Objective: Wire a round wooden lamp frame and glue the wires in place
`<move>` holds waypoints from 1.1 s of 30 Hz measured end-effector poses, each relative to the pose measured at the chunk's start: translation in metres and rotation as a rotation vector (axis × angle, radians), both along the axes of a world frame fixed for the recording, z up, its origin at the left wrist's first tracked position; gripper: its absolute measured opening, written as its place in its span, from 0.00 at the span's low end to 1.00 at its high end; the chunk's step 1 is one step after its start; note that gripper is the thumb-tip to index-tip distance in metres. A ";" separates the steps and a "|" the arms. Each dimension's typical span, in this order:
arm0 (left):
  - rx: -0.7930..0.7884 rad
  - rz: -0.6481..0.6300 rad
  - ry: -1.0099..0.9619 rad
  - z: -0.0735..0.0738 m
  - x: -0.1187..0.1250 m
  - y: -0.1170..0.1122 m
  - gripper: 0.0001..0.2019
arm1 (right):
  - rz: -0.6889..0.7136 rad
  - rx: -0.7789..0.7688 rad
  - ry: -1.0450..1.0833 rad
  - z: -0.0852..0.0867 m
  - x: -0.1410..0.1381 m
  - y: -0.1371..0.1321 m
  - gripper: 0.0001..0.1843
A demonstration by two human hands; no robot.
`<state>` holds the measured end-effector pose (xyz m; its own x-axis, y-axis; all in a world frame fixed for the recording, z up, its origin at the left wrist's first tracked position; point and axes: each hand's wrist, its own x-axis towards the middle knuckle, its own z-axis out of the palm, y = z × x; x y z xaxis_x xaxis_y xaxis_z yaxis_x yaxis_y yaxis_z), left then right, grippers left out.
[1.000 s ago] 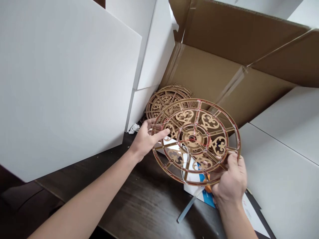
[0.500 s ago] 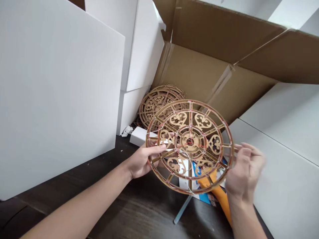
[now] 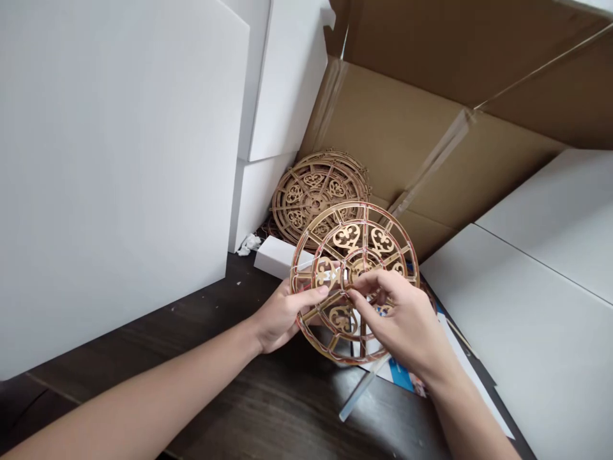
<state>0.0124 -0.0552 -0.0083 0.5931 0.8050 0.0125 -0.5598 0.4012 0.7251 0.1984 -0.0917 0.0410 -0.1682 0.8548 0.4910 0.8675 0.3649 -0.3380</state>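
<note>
My left hand (image 3: 285,313) grips the left rim of a round, gold-brown openwork wheel (image 3: 341,319), its thumb in front and its fingers behind. The wheel has spokes, concentric rings and curled heart-shaped ornaments, with thin red and pale wires along its rings. My right hand (image 3: 407,319) is over the wheel's lower right part, covering some of it. Its thumb and index finger pinch close to the hub; what lies between the tips is too small to make out. Behind the wheel leans a stack of similar wheels (image 3: 313,185).
A large open cardboard box (image 3: 397,118) stands at the back. White panels (image 3: 119,160) rise on the left, and another white surface (image 3: 536,275) is on the right. A small white box (image 3: 275,257), crumpled white tissue (image 3: 249,245) and a translucent stick (image 3: 357,396) lie on the dark table (image 3: 230,390).
My right hand has moved left from beside the wheel's right rim to its hub, fingers now pinched. The wheel sits slightly farther away, still in my left hand. The orange item below is no longer visible.
</note>
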 end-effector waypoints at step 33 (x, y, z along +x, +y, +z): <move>0.011 0.051 -0.039 0.012 -0.005 -0.004 0.13 | 0.180 0.004 -0.098 0.021 0.007 0.004 0.06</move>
<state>0.0075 -0.0593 0.0037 0.5500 0.8340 0.0437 -0.6075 0.3637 0.7062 0.2051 -0.0875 0.0623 -0.3649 0.8049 0.4680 0.8170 0.5179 -0.2536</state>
